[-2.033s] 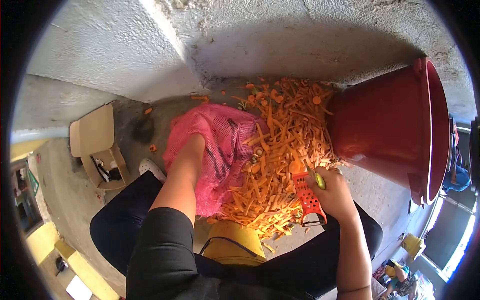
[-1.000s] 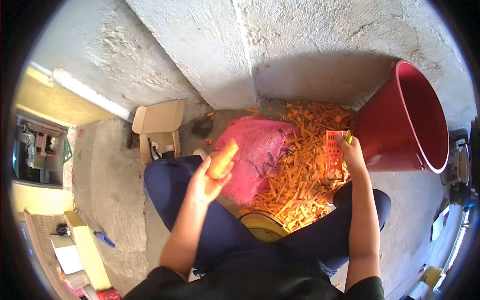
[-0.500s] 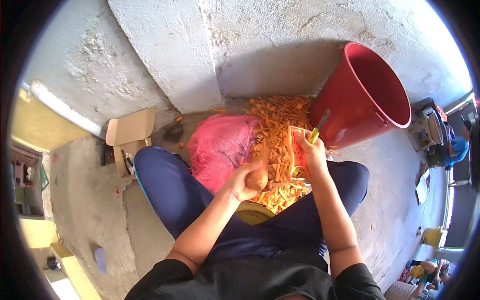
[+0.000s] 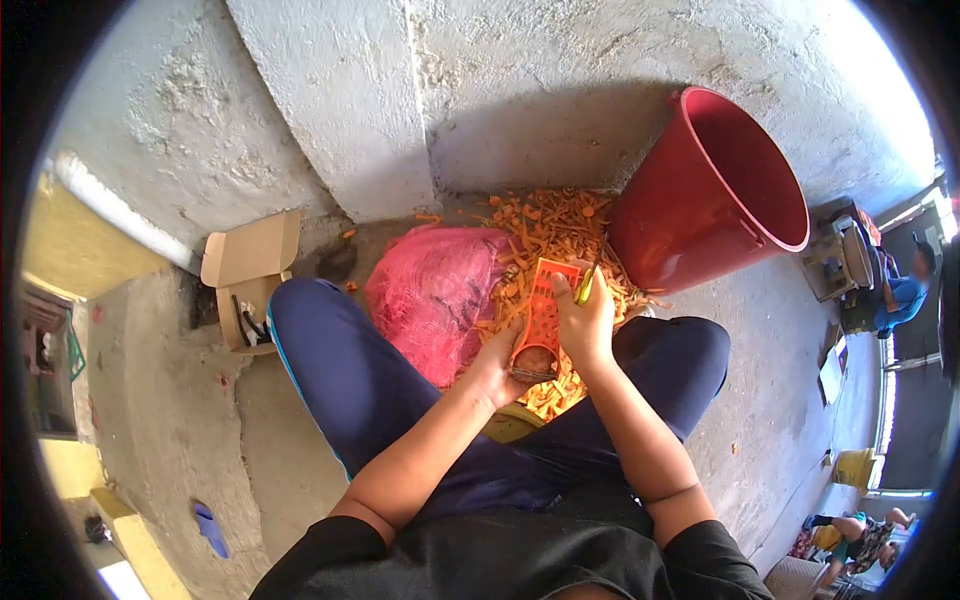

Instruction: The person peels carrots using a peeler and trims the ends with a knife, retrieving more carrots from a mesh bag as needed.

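I watch the left hand (image 4: 492, 366) grip a carrot (image 4: 534, 363) under the peeler (image 4: 543, 318) the right hand (image 4: 586, 326) clasps; red bucket (image 4: 660, 215) two o'clock, box (image 4: 247, 251) of dark items (image 4: 252, 320) nine.

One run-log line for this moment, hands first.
left hand: holds carrot | right hand: holds orange peeler over carrot | peelings: heaped beside red bin

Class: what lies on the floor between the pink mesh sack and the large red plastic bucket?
A loose heap of orange peelings lies between the sack and the bucket, as the head view shows.
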The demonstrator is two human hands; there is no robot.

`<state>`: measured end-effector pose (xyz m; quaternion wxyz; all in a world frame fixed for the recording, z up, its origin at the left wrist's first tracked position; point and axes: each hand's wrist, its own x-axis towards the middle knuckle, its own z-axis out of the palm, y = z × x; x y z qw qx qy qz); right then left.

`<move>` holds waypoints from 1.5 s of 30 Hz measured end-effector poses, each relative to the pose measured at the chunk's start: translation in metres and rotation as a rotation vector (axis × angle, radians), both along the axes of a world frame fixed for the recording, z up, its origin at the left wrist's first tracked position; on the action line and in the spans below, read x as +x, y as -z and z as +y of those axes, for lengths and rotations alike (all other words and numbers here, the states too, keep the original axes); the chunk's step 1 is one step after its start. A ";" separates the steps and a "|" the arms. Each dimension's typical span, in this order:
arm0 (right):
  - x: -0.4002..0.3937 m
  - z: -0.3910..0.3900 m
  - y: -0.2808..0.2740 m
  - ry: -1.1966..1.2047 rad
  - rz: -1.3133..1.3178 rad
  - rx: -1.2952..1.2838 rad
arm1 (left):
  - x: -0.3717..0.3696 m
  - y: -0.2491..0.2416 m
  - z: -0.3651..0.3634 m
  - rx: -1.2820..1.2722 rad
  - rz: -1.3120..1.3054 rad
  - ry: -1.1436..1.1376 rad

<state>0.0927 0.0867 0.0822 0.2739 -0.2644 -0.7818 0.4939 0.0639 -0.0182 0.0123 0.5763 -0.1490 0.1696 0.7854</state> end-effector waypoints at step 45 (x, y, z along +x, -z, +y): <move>-0.035 0.064 0.021 0.256 -0.058 0.233 | -0.002 -0.007 -0.016 0.036 0.085 0.155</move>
